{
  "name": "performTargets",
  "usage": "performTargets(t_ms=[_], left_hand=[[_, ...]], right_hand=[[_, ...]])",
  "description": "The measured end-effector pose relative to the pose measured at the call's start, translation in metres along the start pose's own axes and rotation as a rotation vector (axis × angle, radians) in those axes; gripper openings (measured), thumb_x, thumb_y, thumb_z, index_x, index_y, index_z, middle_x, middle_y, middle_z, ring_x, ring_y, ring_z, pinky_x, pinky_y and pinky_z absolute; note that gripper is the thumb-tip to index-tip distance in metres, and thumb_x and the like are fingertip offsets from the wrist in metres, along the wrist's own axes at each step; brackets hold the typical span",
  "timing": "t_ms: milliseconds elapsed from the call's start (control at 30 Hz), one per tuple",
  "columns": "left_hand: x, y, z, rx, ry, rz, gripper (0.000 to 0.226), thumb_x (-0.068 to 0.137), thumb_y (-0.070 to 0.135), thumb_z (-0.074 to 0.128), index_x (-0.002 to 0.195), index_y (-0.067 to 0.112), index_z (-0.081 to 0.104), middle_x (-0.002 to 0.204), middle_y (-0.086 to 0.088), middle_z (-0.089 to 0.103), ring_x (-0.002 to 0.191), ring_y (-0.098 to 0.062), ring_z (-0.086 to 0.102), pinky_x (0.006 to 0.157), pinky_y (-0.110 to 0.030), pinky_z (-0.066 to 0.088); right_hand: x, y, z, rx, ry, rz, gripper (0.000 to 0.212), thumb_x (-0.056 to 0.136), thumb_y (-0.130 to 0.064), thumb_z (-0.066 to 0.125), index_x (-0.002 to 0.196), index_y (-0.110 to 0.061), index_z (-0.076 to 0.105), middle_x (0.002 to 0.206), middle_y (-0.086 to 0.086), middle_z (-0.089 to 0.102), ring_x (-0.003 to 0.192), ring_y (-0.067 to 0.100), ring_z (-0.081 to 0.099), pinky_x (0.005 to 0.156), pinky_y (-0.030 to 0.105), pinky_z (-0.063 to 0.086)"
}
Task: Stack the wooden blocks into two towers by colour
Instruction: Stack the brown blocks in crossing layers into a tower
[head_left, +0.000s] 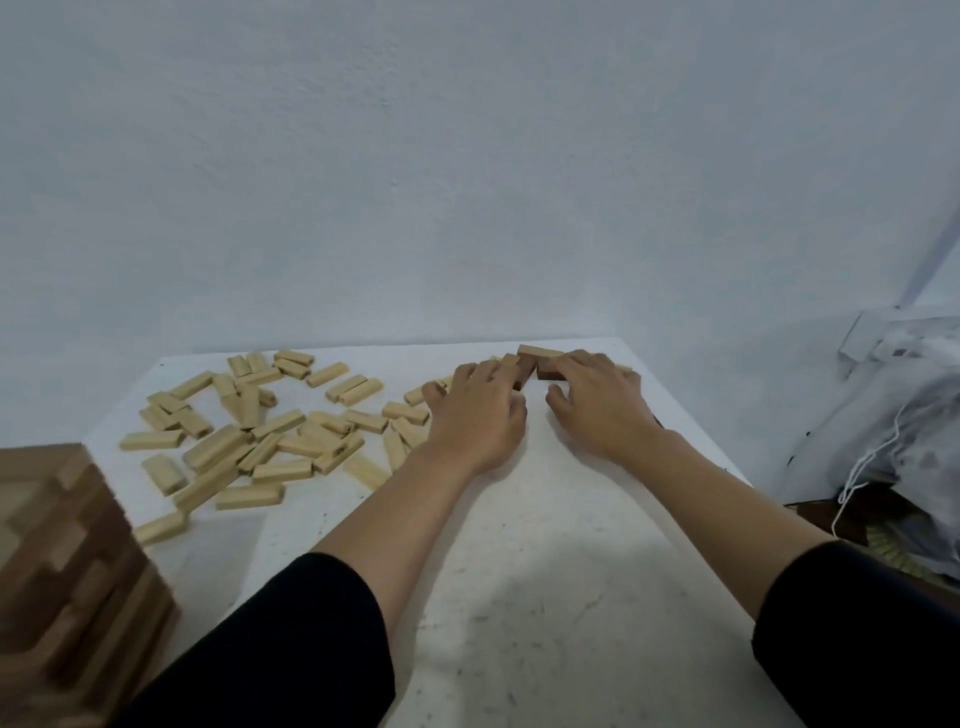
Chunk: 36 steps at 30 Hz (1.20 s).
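White counter (519, 597) meets a pale blue wall. Close to its far edge lie dark brown blocks (525, 372), just ahead of both hands, with a pale block (540, 352) lying left-to-right on top. The left hand (478, 415) and right hand (597, 405) flank them, equally near, each grip curled onto them. Scattered pale blocks (249, 441) crowd the left and a brown tower (67, 571) stands near-left, so working room looks best nearer the person.

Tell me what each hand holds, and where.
Left hand fingers touch the left dark block at its end; right hand, the right dark block; grip cannot be told.
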<state>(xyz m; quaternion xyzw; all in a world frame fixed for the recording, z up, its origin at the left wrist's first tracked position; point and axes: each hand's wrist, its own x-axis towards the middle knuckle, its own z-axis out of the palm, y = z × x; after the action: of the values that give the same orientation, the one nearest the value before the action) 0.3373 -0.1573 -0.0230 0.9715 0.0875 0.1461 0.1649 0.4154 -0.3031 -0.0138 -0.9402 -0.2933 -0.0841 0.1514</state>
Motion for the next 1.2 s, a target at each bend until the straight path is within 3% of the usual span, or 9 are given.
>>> performTargets(t_ms=[167,367,500,600,700,867,1000,1100,1200], left_hand=[[0.015,0.004,0.021,0.131,-0.068,-0.015,0.052,0.105,0.045,0.026,0.156,0.037,0.023,0.16,0.006,0.031,0.15,-0.03,0.018,0.108,-0.065,0.015],[0.015,0.011,0.022,0.228,-0.014,0.017,0.053,0.102,0.042,0.029,0.153,0.03,0.032,0.153,0.006,0.041,0.138,-0.025,0.035,0.108,-0.065,0.014],[-0.002,0.014,0.014,0.217,-0.022,0.046,0.051,0.102,0.036,0.036,0.151,0.023,0.035,0.15,0.003,0.041,0.14,-0.024,0.033,0.11,-0.066,0.014],[-0.02,0.013,0.005,0.227,-0.033,0.095,0.04,0.101,0.035,0.038,0.139,0.024,0.045,0.141,0.005,0.044,0.138,-0.023,0.035,0.108,-0.064,0.017],[-0.039,0.011,-0.004,0.238,-0.069,0.12,0.037,0.103,0.04,0.037,0.133,0.025,0.051,0.139,0.004,0.046,0.138,-0.024,0.035,0.108,-0.063,0.017],[-0.083,0.005,-0.017,0.177,-0.099,0.14,0.037,0.104,0.044,0.035,0.133,0.027,0.048,0.13,0.004,0.047,0.131,-0.018,0.043,0.11,-0.062,0.021],[-0.114,-0.005,-0.025,0.163,-0.145,0.166,0.05,0.104,0.048,0.031,0.152,0.032,0.03,0.154,0.006,0.033,0.148,-0.019,0.028,0.112,-0.065,0.016],[-0.129,-0.014,-0.036,0.159,-0.265,0.14,0.06,0.106,0.052,0.026,0.162,0.033,0.012,0.169,0.006,0.01,0.156,-0.026,0.013,0.116,-0.064,0.01],[-0.141,-0.02,-0.05,0.149,-0.262,0.152,0.051,0.106,0.052,0.03,0.154,0.035,0.028,0.16,0.008,0.026,0.15,-0.022,0.024,0.115,-0.058,0.012]], right_hand=[[0.018,0.002,0.011,-0.128,-0.068,0.002,0.035,0.1,-0.028,0.036,0.131,-0.025,0.053,0.139,-0.003,0.051,0.128,0.022,0.044,0.104,0.053,0.033],[0.026,0.003,0.016,-0.174,-0.101,-0.015,0.035,0.1,-0.024,0.038,0.13,-0.02,0.056,0.143,-0.002,0.046,0.132,0.023,0.043,0.105,0.055,0.031],[0.021,0.0,0.015,-0.043,-0.029,-0.029,0.026,0.095,-0.022,0.039,0.096,-0.02,0.064,0.108,-0.007,0.063,0.1,0.02,0.06,0.098,0.046,0.039],[0.01,-0.005,0.009,0.095,-0.003,-0.07,0.032,0.083,-0.026,0.037,0.079,-0.018,0.068,0.085,-0.007,0.069,0.08,0.02,0.063,0.081,0.043,0.052],[-0.009,-0.011,0.004,0.187,0.004,-0.151,0.025,0.084,-0.01,0.052,0.083,-0.014,0.076,0.087,-0.004,0.074,0.081,0.019,0.066,0.077,0.04,0.053],[-0.049,-0.022,0.0,0.294,0.024,-0.245,0.028,0.084,0.001,0.06,0.094,-0.016,0.079,0.096,-0.01,0.075,0.091,0.007,0.063,0.091,0.029,0.05],[-0.071,-0.029,0.004,0.473,0.043,-0.234,0.034,0.081,0.006,0.058,0.093,-0.018,0.078,0.093,-0.014,0.072,0.093,0.005,0.064,0.088,0.026,0.055],[-0.081,-0.04,0.006,0.549,0.058,-0.22,0.033,0.081,0.003,0.059,0.097,-0.022,0.075,0.098,-0.015,0.066,0.097,0.006,0.062,0.084,0.024,0.055],[-0.082,-0.046,0.008,0.574,0.025,-0.195,0.033,0.085,-0.003,0.063,0.107,-0.025,0.073,0.109,-0.016,0.058,0.104,0.004,0.058,0.089,0.022,0.055]])
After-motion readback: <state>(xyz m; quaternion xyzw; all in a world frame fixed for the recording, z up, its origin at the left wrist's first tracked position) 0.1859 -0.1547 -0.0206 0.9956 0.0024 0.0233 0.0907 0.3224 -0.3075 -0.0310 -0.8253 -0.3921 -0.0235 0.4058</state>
